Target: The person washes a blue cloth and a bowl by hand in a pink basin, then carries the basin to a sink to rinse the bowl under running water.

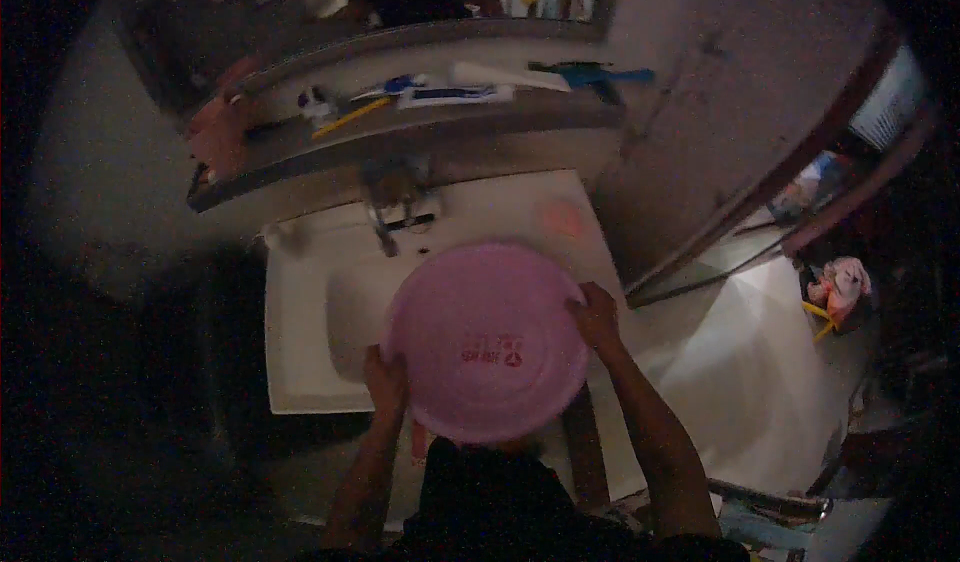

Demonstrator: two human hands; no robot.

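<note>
A round pink plastic basin (487, 314) with red writing on its inside is held between both hands. My left hand (387, 383) grips its left rim and my right hand (598, 317) grips the right rim. The basin is over the front right part of a white washbasin (300, 404), whose bowl is partly covered by it. A metal faucet (386, 239) stands behind the bowl. Some of my fingers are hidden by the basin's rim, and the picture is dim.
Above the washbasin runs a shelf (525, 117) holding a yellow stick-like item (351, 117), a blue item (611, 75) and other small things. A mirror (247, 6) is behind it. To the right are a doorway and a pale floor (750, 389). A pinkish patch (562, 217) shows on the counter.
</note>
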